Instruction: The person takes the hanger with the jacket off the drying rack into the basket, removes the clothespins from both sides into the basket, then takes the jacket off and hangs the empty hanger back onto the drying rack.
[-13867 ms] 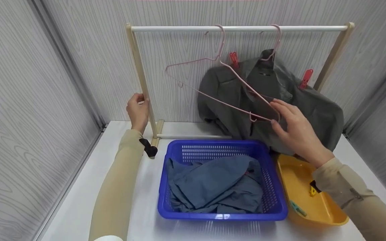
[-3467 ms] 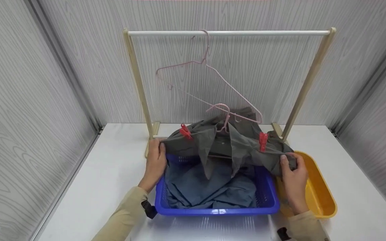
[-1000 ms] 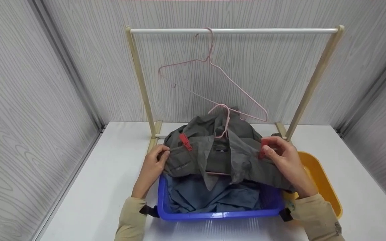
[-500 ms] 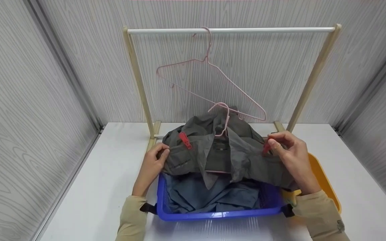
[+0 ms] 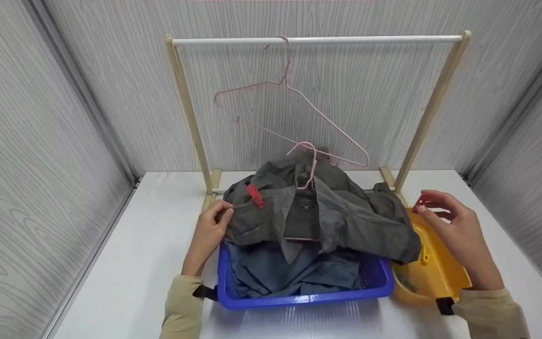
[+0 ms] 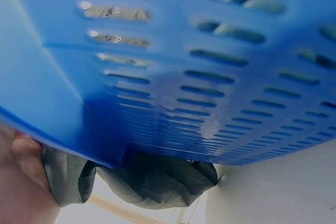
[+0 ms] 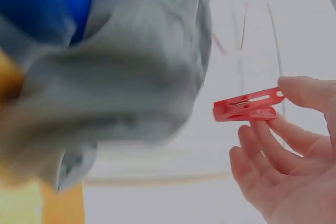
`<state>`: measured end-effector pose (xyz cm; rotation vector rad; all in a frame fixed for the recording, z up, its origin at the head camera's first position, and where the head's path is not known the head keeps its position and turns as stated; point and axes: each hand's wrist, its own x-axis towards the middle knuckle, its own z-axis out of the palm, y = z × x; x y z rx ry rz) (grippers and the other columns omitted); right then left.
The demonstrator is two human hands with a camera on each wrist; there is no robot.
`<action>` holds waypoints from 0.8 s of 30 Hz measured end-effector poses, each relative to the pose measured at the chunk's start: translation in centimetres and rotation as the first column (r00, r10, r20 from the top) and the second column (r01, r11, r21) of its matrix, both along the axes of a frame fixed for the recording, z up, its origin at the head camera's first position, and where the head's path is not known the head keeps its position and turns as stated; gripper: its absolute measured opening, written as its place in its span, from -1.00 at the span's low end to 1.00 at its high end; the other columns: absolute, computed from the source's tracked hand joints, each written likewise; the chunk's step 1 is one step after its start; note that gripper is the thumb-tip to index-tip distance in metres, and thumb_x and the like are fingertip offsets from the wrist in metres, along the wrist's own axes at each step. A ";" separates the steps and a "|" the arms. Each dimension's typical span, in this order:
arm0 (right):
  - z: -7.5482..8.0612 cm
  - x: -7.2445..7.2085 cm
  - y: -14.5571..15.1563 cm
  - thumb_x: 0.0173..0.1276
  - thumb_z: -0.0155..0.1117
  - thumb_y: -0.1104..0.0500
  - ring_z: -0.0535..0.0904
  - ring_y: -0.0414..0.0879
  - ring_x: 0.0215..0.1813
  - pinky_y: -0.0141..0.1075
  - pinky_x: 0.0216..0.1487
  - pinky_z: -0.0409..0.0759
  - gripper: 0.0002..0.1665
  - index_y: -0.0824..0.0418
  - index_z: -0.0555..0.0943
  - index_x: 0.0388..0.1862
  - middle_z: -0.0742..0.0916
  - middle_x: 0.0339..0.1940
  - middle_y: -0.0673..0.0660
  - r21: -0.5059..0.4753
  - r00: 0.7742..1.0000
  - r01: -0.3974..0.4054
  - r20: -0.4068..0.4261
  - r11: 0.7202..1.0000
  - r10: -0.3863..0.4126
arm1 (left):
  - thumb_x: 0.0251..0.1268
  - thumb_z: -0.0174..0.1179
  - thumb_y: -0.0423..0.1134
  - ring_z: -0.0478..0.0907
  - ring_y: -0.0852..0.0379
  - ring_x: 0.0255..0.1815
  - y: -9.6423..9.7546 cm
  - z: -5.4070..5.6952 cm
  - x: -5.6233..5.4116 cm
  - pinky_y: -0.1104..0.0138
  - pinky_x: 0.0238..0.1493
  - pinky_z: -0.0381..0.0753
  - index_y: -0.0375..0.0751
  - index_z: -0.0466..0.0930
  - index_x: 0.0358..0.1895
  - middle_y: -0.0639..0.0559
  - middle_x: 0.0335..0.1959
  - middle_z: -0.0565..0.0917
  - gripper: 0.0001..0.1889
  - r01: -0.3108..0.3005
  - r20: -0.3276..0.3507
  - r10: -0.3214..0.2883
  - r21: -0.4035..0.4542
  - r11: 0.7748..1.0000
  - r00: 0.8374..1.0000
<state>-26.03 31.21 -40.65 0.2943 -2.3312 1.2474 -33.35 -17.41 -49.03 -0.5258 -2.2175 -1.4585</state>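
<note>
A dark grey jacket (image 5: 360, 221) on a pink hanger (image 5: 312, 165) lies across the back of a blue basket (image 5: 308, 300). Its left shoulder edge is pinched by my left hand (image 5: 211, 230), next to a red clothespin (image 5: 255, 196) clipped on the cloth. My right hand (image 5: 459, 230) is apart from the jacket, above a yellow basin (image 5: 440, 278). Between its thumb and fingers it pinches a second red clothespin (image 7: 247, 106). In the left wrist view the basket wall (image 6: 157, 114) hides most of the left hand.
Blue-grey clothing (image 5: 294, 275) fills the basket. The basin holds a yellow clip (image 5: 425, 254) and a green clip (image 5: 407, 283). Behind stands a wooden rack with a white rod (image 5: 370, 40), where another pink hanger (image 5: 327, 120) hangs bare.
The jacket came off the rack and was laid over the basket. Since then my right hand has pulled the right clothespin off it and moved right. My left hand stays at the shoulder.
</note>
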 end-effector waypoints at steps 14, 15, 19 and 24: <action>-3.8 2.4 5.5 0.40 0.31 0.00 0.43 -0.56 -0.15 -0.66 -0.19 0.45 -0.49 0.31 0.57 0.17 0.68 0.02 0.30 0.204 0.962 0.091 0.234 0.975 -0.139 | 0.41 0.11 -0.49 0.52 -0.05 -0.20 0.5 1.5 0.9 0.29 -0.11 0.44 -0.48 0.59 -0.19 -0.23 -0.24 0.62 -0.90 -0.027 -0.003 0.027 -0.015 1.000 1.000; -3.9 2.4 5.5 0.41 0.31 -0.01 0.42 -0.57 -0.14 -0.66 -0.19 0.44 -0.48 0.32 0.57 0.17 0.67 0.04 0.30 0.208 0.960 0.091 0.243 0.974 -0.141 | 0.41 0.11 -0.48 0.52 -0.05 -0.19 0.5 1.4 0.9 0.28 -0.10 0.44 -0.48 0.60 -0.18 -0.23 -0.23 0.62 -0.90 -0.028 -0.003 0.028 -0.014 1.000 1.000; -4.0 2.3 5.4 0.40 0.31 -0.01 0.49 -0.32 -0.01 -0.69 -0.18 0.40 -0.40 0.34 0.50 0.25 0.62 0.12 0.36 0.216 0.959 0.093 0.241 0.972 -0.146 | 0.43 0.14 -0.42 0.53 -0.01 -0.16 0.3 0.5 0.4 0.25 -0.07 0.44 -0.40 0.62 -0.18 -0.14 -0.21 0.63 -0.90 -0.033 0.000 0.033 -0.010 0.999 0.999; -3.2 2.4 4.2 0.41 0.32 0.04 0.47 -0.06 0.14 -0.72 -0.14 0.35 -0.38 0.32 0.44 0.32 0.56 0.22 0.37 0.197 0.975 0.105 0.175 0.975 -0.140 | 0.43 0.16 -0.37 0.52 0.07 -0.17 0.2 -0.1 0.0 0.28 -0.08 0.44 -0.30 0.63 -0.19 -0.04 -0.22 0.63 -0.92 -0.018 -0.011 0.018 0.011 1.000 1.000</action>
